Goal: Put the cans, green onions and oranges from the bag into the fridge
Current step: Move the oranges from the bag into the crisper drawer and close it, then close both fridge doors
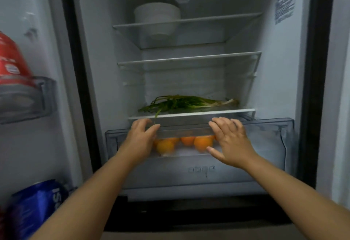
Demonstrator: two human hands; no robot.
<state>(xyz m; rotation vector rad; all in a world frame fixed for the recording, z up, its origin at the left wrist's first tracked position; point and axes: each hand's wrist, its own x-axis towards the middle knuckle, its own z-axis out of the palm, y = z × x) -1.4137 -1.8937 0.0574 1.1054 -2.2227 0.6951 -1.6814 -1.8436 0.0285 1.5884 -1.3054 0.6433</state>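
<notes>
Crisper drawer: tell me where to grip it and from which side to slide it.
Grip the drawer by its front top lip, from the front, one hand on each side of centre, where the left hand and right hand are. It is wide and probably slides straight, so an even hold should keep it from skewing.

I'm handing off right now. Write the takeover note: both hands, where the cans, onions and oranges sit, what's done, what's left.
Left hand and right hand: open, flat on the front of the clear plastic crisper drawer.
Round oranges: inside that drawer.
Bunch of green onions: lying on the glass shelf just above.
Red can: upper door bin. Blue can: lower door bin.
Done: all three kinds are in the fridge.
Left: drawer looks slightly out; push it home. The bag is out of view, so check it.
</notes>
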